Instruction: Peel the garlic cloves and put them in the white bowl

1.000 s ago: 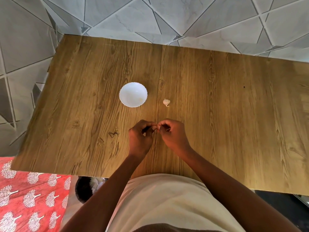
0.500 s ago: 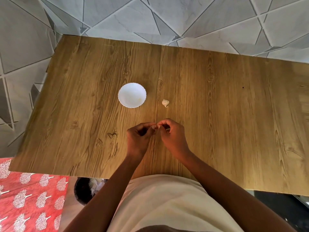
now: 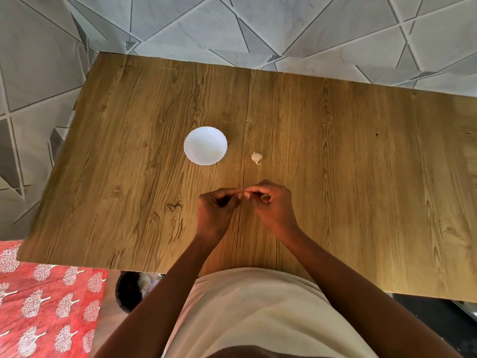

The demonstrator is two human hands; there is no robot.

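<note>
My left hand (image 3: 215,210) and right hand (image 3: 272,205) meet fingertip to fingertip just above the worktop (image 3: 361,177), near its front edge. Both grips are curled together and pinch one small thing between them, a garlic clove (image 3: 242,195), of which I see only a pale sliver where the fingertips touch; how much skin it has on it I cannot tell. The white bowl (image 3: 205,145) stands on the worktop beyond my left hand, well apart from it, with a faint yellowish mark inside that is too small to make out. Another clove (image 3: 256,158), with papery skin on it, lies just to the right of the bowl, apart from it, beyond my right hand. Below the worktop's front edge, by my left arm, is a dark bin (image 3: 129,290) with pale scraps in it
</note>
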